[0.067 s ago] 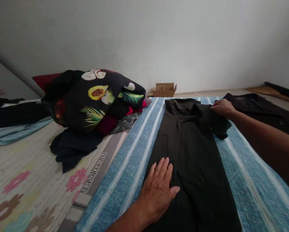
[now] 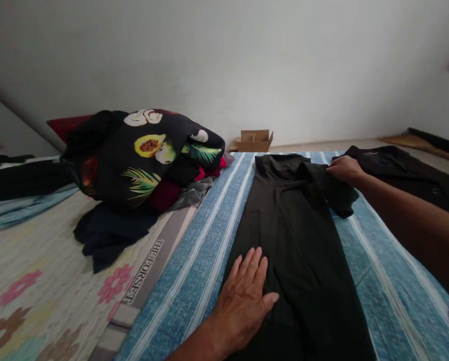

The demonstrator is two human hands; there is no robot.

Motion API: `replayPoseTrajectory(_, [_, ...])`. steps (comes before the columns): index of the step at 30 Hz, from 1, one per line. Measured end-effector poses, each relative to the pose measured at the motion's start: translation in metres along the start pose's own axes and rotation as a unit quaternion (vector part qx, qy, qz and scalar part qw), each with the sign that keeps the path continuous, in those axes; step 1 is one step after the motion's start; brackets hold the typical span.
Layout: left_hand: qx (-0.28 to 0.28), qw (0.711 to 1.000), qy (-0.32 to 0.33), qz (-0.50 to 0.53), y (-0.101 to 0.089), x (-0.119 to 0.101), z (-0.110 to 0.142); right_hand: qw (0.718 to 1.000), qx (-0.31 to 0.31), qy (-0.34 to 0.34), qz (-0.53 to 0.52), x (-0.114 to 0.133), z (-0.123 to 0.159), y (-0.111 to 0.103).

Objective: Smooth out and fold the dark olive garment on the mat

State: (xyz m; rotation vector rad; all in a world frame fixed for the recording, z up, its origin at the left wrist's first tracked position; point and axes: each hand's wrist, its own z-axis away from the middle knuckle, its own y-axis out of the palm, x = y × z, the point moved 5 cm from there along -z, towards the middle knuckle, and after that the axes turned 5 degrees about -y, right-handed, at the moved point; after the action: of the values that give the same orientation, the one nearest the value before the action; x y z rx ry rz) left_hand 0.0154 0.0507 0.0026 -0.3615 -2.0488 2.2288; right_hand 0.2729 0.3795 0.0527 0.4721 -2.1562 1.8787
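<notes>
A long dark garment (image 2: pixel 295 240) lies lengthwise on a blue striped cloth (image 2: pixel 205 235). My left hand (image 2: pixel 243 296) rests flat on its left side, palm down, fingers stretched out. Farther off, my right hand (image 2: pixel 345 169) pinches a fold at the garment's upper right, where a flap like a short sleeve hangs to the right. The fingertips of this hand are partly hidden by the hand itself. The near end of the garment runs out of view at the bottom.
To the left, a fruit-printed black cloth (image 2: pixel 172 145) tops a heap of clothes on a floral sheet (image 2: pixel 70 250). More folded clothes (image 2: pixel 25 180) lie at far left. A cardboard box (image 2: pixel 253 141) stands by the wall. Another dark garment (image 2: pixel 405 170) lies at right.
The view has shifted very slightly. Both hands and the dark garment keep the same places relative to each other.
</notes>
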Motion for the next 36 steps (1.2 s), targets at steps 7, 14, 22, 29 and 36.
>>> replayPoseTrajectory(7, [-0.103,0.993,-0.052,0.005,-0.037,0.005,-0.059,0.996,-0.006,-0.002,0.086,0.015,0.012,-0.016])
replayPoseTrajectory(14, [-0.059,0.998,0.005,0.037,-0.03,-0.033,-0.092,0.973,0.021,-0.161,0.164,0.065,0.106,-0.02])
replayPoseTrajectory(22, [-0.045,0.998,-0.034,-0.016,-0.027,-0.024,-0.095,0.966,0.24,-0.1,0.014,0.03,0.21,0.027])
replayPoseTrajectory(29, [-0.008,0.998,-0.065,-0.006,-0.017,-0.014,-0.079,0.975,0.197,-0.073,-0.07,0.017,0.235,0.036])
replayPoseTrajectory(36, [0.026,0.996,-0.068,0.057,-0.005,-0.018,-0.067,0.975,0.194,-0.094,-0.045,0.01,0.237,0.048])
